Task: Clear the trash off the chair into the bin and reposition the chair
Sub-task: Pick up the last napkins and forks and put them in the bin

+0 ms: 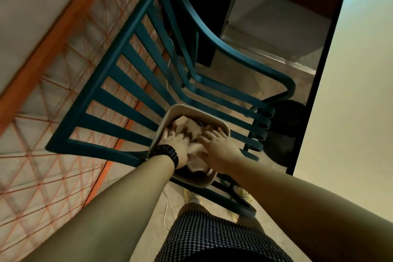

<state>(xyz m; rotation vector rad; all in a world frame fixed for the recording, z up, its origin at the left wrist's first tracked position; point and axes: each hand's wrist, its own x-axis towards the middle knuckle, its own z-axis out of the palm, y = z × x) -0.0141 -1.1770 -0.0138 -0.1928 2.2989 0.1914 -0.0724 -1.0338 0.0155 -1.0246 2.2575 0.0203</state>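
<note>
A teal slatted chair (136, 83) fills the middle of the view, its backrest slats running toward ten o'clock and its curved armrest sweeping from twelve o'clock round to three. On the seat, just below centre, sits a shallow beige tray (204, 110) with rounded corners, its far rim toward twelve o'clock and its near corner hanging over the seat edge at six. Inside it lies crumpled pale trash (192, 126), paper-like, though motion blur leaves its exact make-up hard to read.

Both hands reach down into the tray. The left hand (175, 141), with a black watch (167, 152) on its wrist, lies at the nine o'clock side of the tray with fingers spread and bent down onto the trash; they seem to press on it, and I cannot tell whether they actually close round any piece. The right hand (217, 148) lies at the three o'clock side, fingers splayed fairly straight, tips touching the trash near the tray's far right rim, with nothing visibly gripped. The two hands sit just beside each other, with trash showing between them.

At nine o'clock from the chair, a surface with an orange line grid (53, 134) stretches away. At three o'clock, a dark round bin (282, 132) stands on the floor just beyond the seat edge, beside a pale wall (350, 112). At six o'clock, the person's checked shorts (212, 238) and a yellow-and-white shoe (192, 197) show below the chair.
</note>
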